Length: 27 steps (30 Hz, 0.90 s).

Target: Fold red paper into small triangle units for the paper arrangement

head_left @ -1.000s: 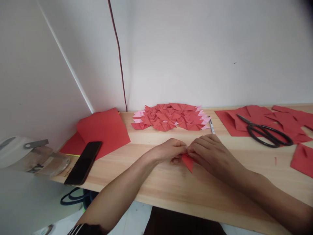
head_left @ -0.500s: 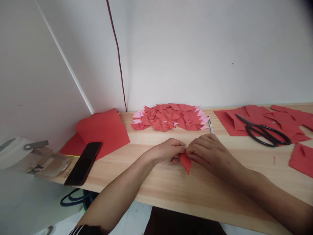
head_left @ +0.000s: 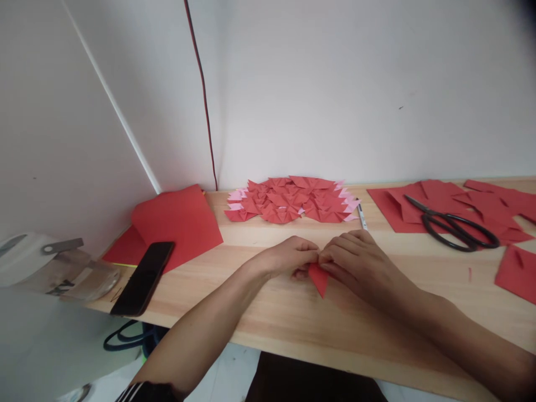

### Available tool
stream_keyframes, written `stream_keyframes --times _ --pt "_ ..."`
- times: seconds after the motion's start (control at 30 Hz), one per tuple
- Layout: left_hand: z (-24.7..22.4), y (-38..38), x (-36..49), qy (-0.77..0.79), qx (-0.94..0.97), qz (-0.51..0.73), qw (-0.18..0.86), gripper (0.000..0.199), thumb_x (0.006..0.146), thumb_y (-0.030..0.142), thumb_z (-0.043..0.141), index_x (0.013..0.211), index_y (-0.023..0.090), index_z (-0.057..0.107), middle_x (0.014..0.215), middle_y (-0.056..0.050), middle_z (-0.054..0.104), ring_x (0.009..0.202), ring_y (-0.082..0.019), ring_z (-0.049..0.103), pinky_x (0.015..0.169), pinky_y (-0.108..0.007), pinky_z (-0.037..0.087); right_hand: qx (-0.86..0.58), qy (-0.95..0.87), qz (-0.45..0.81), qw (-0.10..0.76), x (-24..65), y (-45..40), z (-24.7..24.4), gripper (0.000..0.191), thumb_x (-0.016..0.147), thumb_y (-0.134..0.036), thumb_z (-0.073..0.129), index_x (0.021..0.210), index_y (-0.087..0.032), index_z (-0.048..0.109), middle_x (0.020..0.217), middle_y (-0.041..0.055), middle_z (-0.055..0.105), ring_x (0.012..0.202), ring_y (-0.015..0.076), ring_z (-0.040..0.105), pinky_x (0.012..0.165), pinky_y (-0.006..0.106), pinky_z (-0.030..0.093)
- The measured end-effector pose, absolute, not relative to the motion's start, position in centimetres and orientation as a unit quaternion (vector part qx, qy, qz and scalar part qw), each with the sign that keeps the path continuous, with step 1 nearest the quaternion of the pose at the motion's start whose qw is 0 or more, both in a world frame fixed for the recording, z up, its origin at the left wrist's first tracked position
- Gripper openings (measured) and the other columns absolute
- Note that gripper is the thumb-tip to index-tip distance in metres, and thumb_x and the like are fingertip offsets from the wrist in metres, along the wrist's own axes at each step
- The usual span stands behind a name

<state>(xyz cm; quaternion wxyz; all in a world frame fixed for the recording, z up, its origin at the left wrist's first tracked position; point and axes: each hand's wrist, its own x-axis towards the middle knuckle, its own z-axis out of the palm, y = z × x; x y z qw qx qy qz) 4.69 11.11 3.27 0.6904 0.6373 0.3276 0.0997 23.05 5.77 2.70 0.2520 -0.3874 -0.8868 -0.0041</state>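
Between my two hands is a small folded piece of red paper [head_left: 319, 280], its pointed end hanging downward above the wooden table. My left hand [head_left: 293, 258] pinches its upper edge from the left, with thumb and fingers closed. From the right, my right hand [head_left: 349, 257] pinches the same paper, fingertips meeting those of the left. The paper's upper part is hidden behind the fingers. Beyond the hands, a cluster of folded red and pink paper pieces [head_left: 288, 200] lies against the wall.
Black-handled scissors [head_left: 456, 226] rest on red paper sheets [head_left: 387, 212] at the right, near a white pen [head_left: 362, 216]. Another red piece [head_left: 519, 273] lies closer. Leftward are large red sheets [head_left: 180, 218], a phone [head_left: 143, 279] and a clear bottle [head_left: 79, 276] by the table's edge.
Almost nothing differs. Both hands keep their pinch on the folded red paper, with only tiny shifts of the fingers and the view.
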Motion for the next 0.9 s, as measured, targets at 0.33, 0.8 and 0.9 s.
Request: stream_keyframes --times 0.33,0.8,0.9 --pt "3.24 11.24 4.68 0.314 0.622 0.107 0.709 0.027 0.083 0.037 0.054 0.068 0.014 0.050 0.049 0.008 0.035 0.039 -0.005 0.036 0.042 -0.020 0.025 -0.378 -0.886 -0.010 0.271 23.39 5.99 2.96 0.018 0.095 -0.018 0.045 0.080 -0.020 0.055 0.076 0.0012 0.062 0.073 0.0169 0.054 0.074 0.036 0.034" --pt "2.91 11.33 4.61 0.307 0.618 0.114 0.715 0.028 0.081 0.037 0.057 0.066 0.015 0.049 0.050 0.007 0.037 0.040 -0.005 0.038 0.043 -0.021 0.026 -0.404 -0.875 0.046 0.262 23.55 6.07 2.58 0.016 0.095 -0.022 0.047 0.082 -0.020 0.057 0.078 0.0002 0.062 0.075 0.0167 0.054 0.075 0.035 0.033" --pt "2.69 11.45 4.49 0.286 0.606 0.125 0.731 0.027 0.082 0.037 0.056 0.068 0.015 0.050 0.049 0.008 0.035 0.039 -0.005 0.036 0.042 -0.021 0.027 -0.392 -0.877 0.027 0.276 23.76 6.14 2.64 0.014 0.094 -0.022 0.048 0.084 -0.021 0.057 0.079 0.0003 0.063 0.075 0.0169 0.055 0.077 0.036 0.033"
